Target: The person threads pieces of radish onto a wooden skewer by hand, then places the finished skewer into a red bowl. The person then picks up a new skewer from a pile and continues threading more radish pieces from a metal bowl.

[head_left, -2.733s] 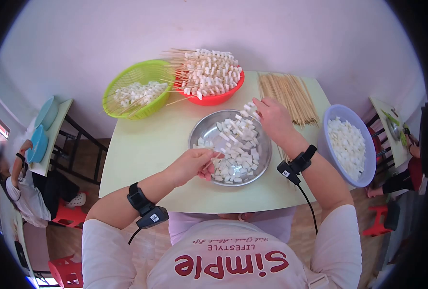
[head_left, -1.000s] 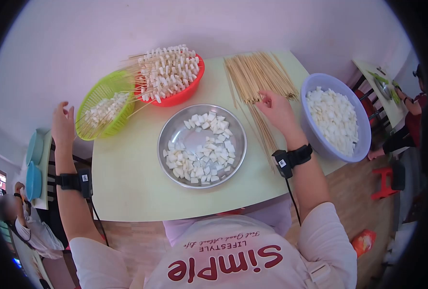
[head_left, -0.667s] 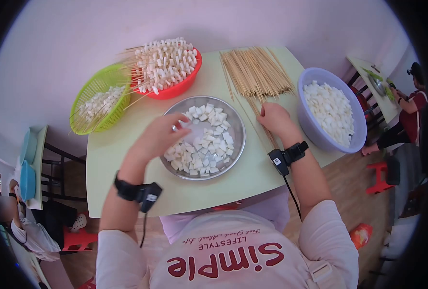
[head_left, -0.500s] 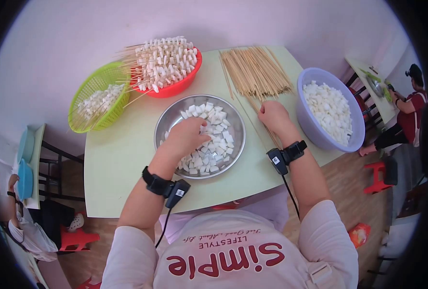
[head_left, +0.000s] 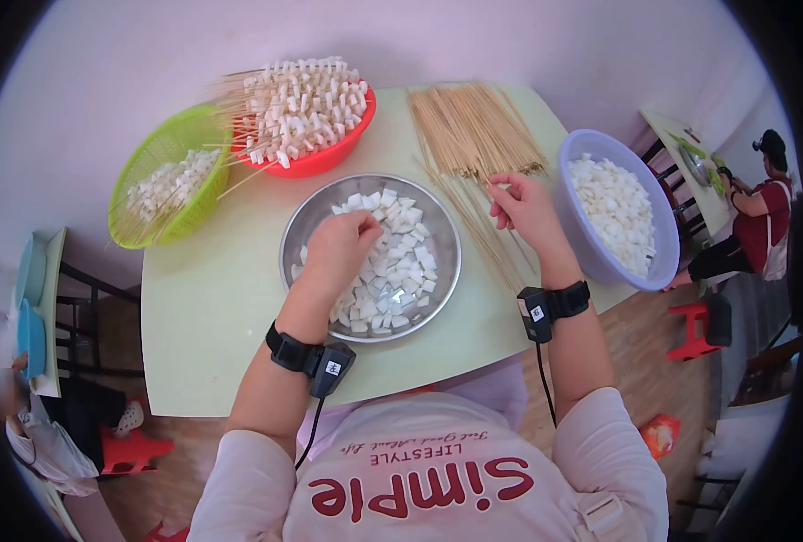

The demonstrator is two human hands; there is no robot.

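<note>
My left hand (head_left: 340, 247) is over the left part of a steel bowl (head_left: 289, 289) of white cut pieces (head_left: 399, 256). Its thumb and fingers are pressed together; whatever they hold is too small to make out. At the near end of a pile of wooden skewers (head_left: 474, 131), my right hand (head_left: 523, 212) has its thumb and index finger pinched and the other fingers curled. What lies in that pinch cannot be made out. A few loose skewers (head_left: 475, 226) lie on the table between the bowl and my right hand.
On the pale green table (head_left: 211, 334) are a red basin (head_left: 329, 161) of loaded skewers, a green basket (head_left: 135, 172) with white pieces and skewers, and a lavender basin (head_left: 586, 226) of white pieces. A person (head_left: 763, 212) sits far right; another (head_left: 53, 443) is at left.
My left hand has drawn up and back, its fingers closing together. My right hand has moved slightly up and turned, fingers less tightly folded. The camera view has shifted slightly.
</note>
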